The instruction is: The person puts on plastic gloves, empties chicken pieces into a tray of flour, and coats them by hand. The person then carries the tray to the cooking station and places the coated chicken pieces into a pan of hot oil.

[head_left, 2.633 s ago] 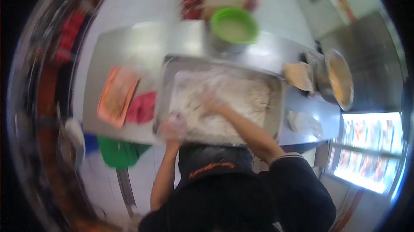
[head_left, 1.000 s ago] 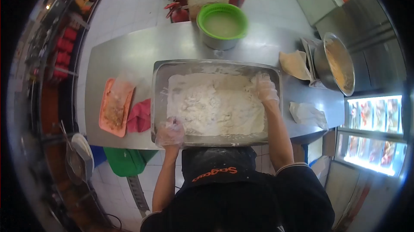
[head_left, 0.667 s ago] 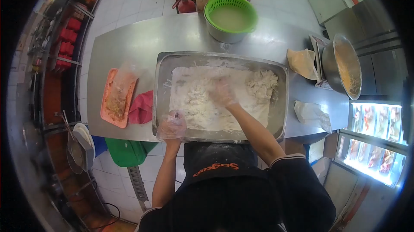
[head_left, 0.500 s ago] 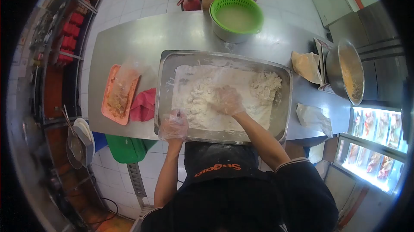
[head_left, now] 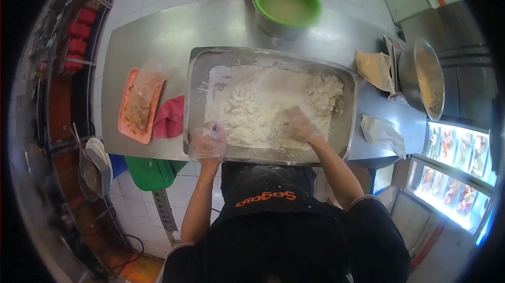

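A deep metal tray (head_left: 273, 55) lies in front of me, with white flour (head_left: 284, 86) spread over its bottom. Flour-coated pieces (head_left: 241, 101) are heaped left of the middle, and a second coated pile (head_left: 323, 94) sits at the right end. My left hand (head_left: 208, 142), in a clear plastic glove, is closed on the tray's rim near the front left corner. Low over the flour, right of the middle, is my gloved right hand (head_left: 302, 126). Its fingers are stretched out and slightly blurred, and no piece shows in them.
Left of the tray are an orange tray (head_left: 126, 109) with a plastic bag and a red cloth (head_left: 169, 118). A green colander (head_left: 315, 7) in a pot stands at the back edge. To the right are a metal bowl (head_left: 413, 80), a paper bag (head_left: 372, 68) and a white bag (head_left: 381, 135).
My right hand has moved right and toward me across the flour, away from the left heap. My left hand stays on the rim. The view has shifted slightly.
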